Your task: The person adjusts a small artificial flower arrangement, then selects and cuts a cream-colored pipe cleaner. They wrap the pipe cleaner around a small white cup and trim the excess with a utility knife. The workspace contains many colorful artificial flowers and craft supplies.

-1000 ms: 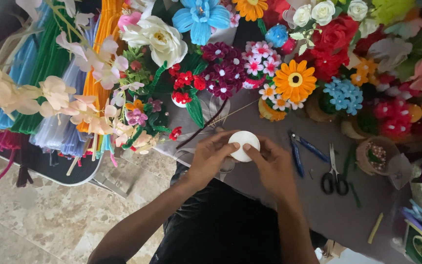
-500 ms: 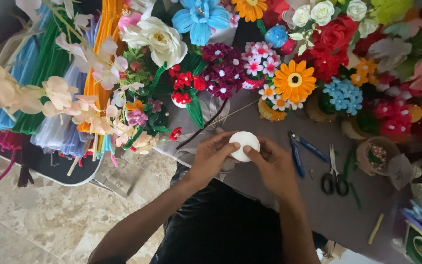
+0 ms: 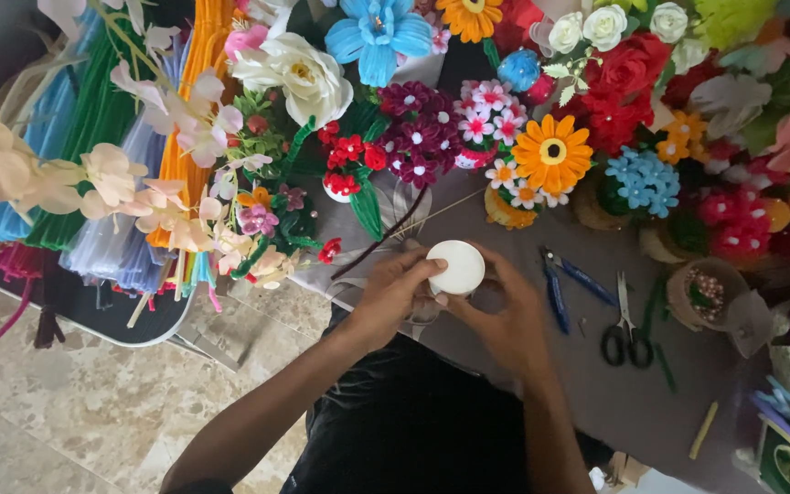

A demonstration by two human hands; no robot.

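Note:
Both my hands meet over the near edge of a grey table (image 3: pixel 651 402). Between them sits a small round white disc (image 3: pixel 456 266), like a lid or a pot top. My left hand (image 3: pixel 393 295) pinches its left rim with thumb and fingers. My right hand (image 3: pixel 505 320) cups it from below and from the right. A thin dark stem (image 3: pixel 378 245) runs from under the disc up towards the flowers. Clear ribbon or film lies under my hands.
Many handmade flowers in small pots crowd the table's far side, among them an orange daisy (image 3: pixel 552 154) and a blue flower (image 3: pixel 378 35). Blue-handled pliers (image 3: pixel 567 285) and black scissors (image 3: pixel 625 329) lie right of my hands. Bundles of coloured stems (image 3: pixel 93 137) fill a tray at left, above a tiled floor (image 3: pixel 66 412).
My hands stay in the same place on the white disc. My fingers shift only slightly around its rim.

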